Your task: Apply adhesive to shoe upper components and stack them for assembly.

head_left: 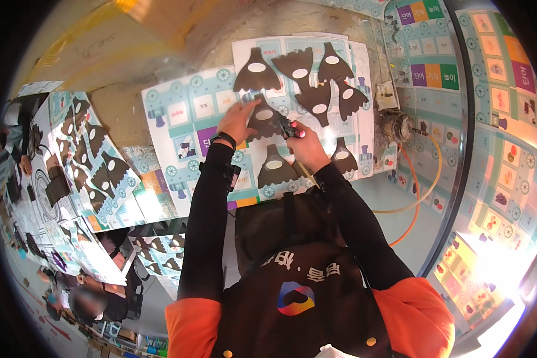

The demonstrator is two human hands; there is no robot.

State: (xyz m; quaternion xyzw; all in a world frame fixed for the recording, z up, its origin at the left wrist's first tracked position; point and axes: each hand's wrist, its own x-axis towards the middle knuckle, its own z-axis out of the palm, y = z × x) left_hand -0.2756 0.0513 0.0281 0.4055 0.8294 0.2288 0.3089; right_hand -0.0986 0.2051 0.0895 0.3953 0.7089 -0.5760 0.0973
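Observation:
My left hand [237, 122] lies with fingers stretched out on the left edge of a dark brown, fan-shaped flat piece [265, 119]. My right hand [309, 146] is closed around a small black spray gun [289, 127] with pink knobs, its front end over that piece's right side. A yellowish hose [306, 173] runs from below this hand. Around them lie several similar pieces with wavy edges and pale ovals, among them one at the upper left [256, 70] and one nearest me [275, 169]. Whether the ovals are holes or patches, I cannot tell.
Printed sheets with pictures [179, 128] cover the work table. Right of it, a round metal fitting [398, 125] stands near an orange hose [413, 200]. A metal frame edge [459, 119] rises farther right. At the left, another table holds more brown pieces [92, 158], with people nearby.

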